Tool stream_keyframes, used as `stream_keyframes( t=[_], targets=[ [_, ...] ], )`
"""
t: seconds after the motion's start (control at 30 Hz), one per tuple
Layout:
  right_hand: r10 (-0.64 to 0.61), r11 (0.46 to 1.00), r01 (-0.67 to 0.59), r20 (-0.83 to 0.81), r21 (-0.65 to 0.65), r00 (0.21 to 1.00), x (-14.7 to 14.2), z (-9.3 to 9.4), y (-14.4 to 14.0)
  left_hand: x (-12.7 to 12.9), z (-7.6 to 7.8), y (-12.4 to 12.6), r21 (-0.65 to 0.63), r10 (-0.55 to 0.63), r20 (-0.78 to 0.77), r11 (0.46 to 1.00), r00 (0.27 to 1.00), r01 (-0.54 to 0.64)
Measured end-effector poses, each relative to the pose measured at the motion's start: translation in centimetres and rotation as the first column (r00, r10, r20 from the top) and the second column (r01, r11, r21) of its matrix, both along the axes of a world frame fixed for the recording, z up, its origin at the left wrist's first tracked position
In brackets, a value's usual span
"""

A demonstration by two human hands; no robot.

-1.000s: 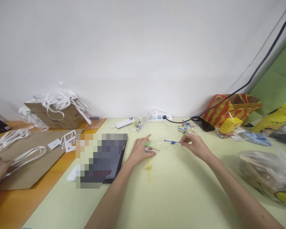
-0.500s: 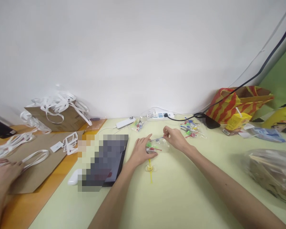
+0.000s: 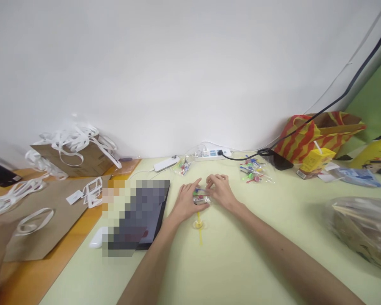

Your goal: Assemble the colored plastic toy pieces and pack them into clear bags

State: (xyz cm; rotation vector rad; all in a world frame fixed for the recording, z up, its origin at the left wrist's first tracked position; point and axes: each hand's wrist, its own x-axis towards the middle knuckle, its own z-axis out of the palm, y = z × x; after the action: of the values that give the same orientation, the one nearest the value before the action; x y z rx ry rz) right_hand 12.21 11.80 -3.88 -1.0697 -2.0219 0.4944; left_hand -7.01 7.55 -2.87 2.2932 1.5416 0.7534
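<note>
1. Head view: two bare hands meet over a small clear plastic bag (image 3: pixel 201 197) of coloured pieces, lying on the pale green worktop (image 3: pixel 241 254) around the middle of its width, nearer the far edge than the near one.
2. The left hand (image 3: pixel 186 202) rests flat beside the bag, its fingers (image 3: pixel 194 184) curled onto the bag's left end and pinning it to the worktop.
3. The right hand (image 3: pixel 220 192) comes in from the other side, its fingers (image 3: pixel 211 183) drawn together in a pinch at the bag's top; exactly what they pinch is too small to tell.
4. The bag looks very light, thin and crinkly, so it probably slides and collapses easily; the pieces inside seem to be slim plastic sticks, stiff but likely easy to bend.
5. A sensible hold is a pinch on the film at one end while the other hand keeps the bag down.
6. A yellow stick (image 3: pixel 199 226) with a round head lies loose on the worktop just on the near side of the bag.
7. A second bag of coloured sticks (image 3: pixel 253 171) lies toward the far edge, right of the hands, well apart from them.
8. A dark tablet (image 3: pixel 136 212) lies left of the left hand.
</note>
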Motion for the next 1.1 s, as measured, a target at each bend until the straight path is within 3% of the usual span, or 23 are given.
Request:
stream_keyframes(
  t=[0.23,0.37,0.43,0.53,0.63,0.77,0.9,1.1],
  targets=[
    [-0.070,0.997,0.070,-0.006,0.035,0.998,1.7,0.5,-0.3,-0.1,0.0,0.0,-0.007,0.000,-0.003,1.000,1.000,0.000],
    [-0.098,0.992,0.098,0.001,0.075,0.995,3.3,1.1,-4.1,0.0,-0.1,0.0,0.005,-0.006,0.006,1.000,1.000,0.006],
    [0.005,0.988,-0.018,0.087,0.153,0.996,3.6,1.5,-7.2,0.1,-0.1,0.1,0.009,-0.008,0.003,1.000,1.000,0.008],
    [0.280,0.940,-0.320,0.274,0.115,0.920,3.3,2.0,-11.6,0.1,-0.1,0.2,0.019,-0.008,-0.011,1.000,1.000,0.009],
    [0.342,0.923,-0.383,0.366,0.043,0.866,2.5,2.3,-13.8,0.0,-0.1,0.2,0.028,-0.009,-0.020,1.000,1.000,0.010],
    [0.363,0.912,-0.409,0.444,0.009,0.819,2.3,2.1,-13.4,0.0,0.0,0.2,0.027,-0.017,-0.028,0.999,0.999,0.018],
    [0.347,0.922,-0.388,0.449,-0.001,0.823,3.0,1.8,-12.4,0.0,0.0,0.3,0.030,-0.025,-0.041,0.999,0.999,0.026],
    [0.204,0.977,-0.212,0.438,-0.032,0.875,3.3,1.6,-11.9,0.1,0.0,0.3,0.022,-0.016,-0.049,1.000,0.999,0.017]
  ],
)
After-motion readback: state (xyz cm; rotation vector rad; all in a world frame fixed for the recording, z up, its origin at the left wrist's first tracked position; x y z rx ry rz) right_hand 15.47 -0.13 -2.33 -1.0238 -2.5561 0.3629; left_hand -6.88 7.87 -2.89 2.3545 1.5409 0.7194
